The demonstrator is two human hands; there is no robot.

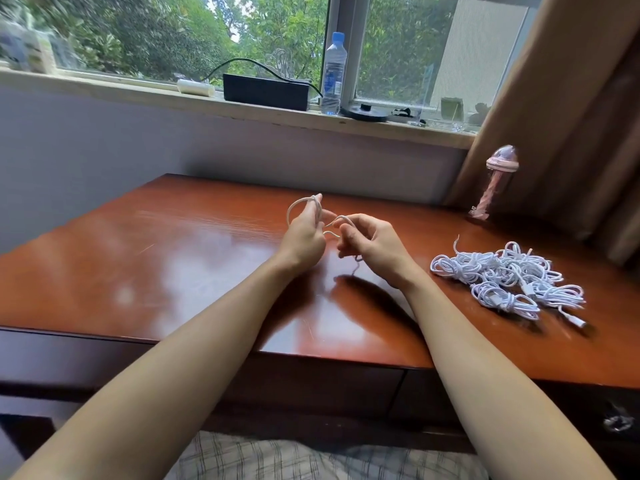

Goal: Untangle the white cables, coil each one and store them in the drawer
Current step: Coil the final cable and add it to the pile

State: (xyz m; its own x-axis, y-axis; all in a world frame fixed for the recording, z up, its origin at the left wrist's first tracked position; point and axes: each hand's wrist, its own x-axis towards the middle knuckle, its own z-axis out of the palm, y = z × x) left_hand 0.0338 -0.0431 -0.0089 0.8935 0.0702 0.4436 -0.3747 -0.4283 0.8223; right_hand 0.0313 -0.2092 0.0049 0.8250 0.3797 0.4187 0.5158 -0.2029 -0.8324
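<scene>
Your left hand (304,237) is curled round a small loop of one white cable (298,201), held up above the middle of the desk (173,254). Your right hand (374,244), just beside it, has its fingers bent in and pinches the same cable, with a short tail hanging below the palm. Neither hand is spread open.

The cable looks thin, light and limp. It will likely flop and spring out of a coil if you let go, so keep the gathered loops pinched in your left hand and feed the slack with your right. I would take hold along the cord and not by the plug ends (the join at a plug is probably the weakest part).

The rest of the white cables (509,278) lie in a loose heap on the right side of the desk, well apart from your hands, with a plug end sticking out on the near side. They look snarled together, so lifting one strand may drag its neighbours along.

A pink tumbler (495,181) stands at the far right corner beside the curtain (571,116); a snagged cable could tip it. A water bottle (333,74) and a black box (266,91) sit on the windowsill, out of the way. The drawer (581,400) at the near right, below the desk edge, looks shut.
</scene>
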